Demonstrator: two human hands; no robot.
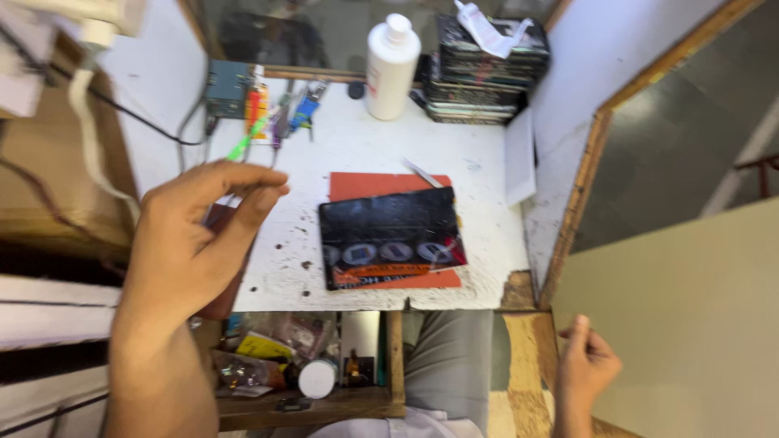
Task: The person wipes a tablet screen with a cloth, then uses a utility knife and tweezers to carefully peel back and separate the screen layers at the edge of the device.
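The black device (391, 235), a flat dark slab with a cracked-looking glossy face, is lying at the centre of the frame on an orange mat (365, 185) on the white table (365, 146), with a thin metal tool (422, 172) resting just above it. Neither hand is touching it. The left hand (191, 239) is hovering at centre left, fingers narrowly curled with thumb and forefinger nearing each other; whether it is pinching something small I cannot tell. The right hand (586, 365) is hanging loosely curled at the lower right, off the table and holding nothing visible. This is looking like a pause between handling steps, and any move onto the device would call for bringing the left hand rightward over the mat.

At the upper centre a white bottle (391, 66) is standing upright beside 1 stack of dark flat packs (483, 77). Below the table edge, an open wooden compartment (324, 405) is holding wrappers and a white round cap (317, 378)
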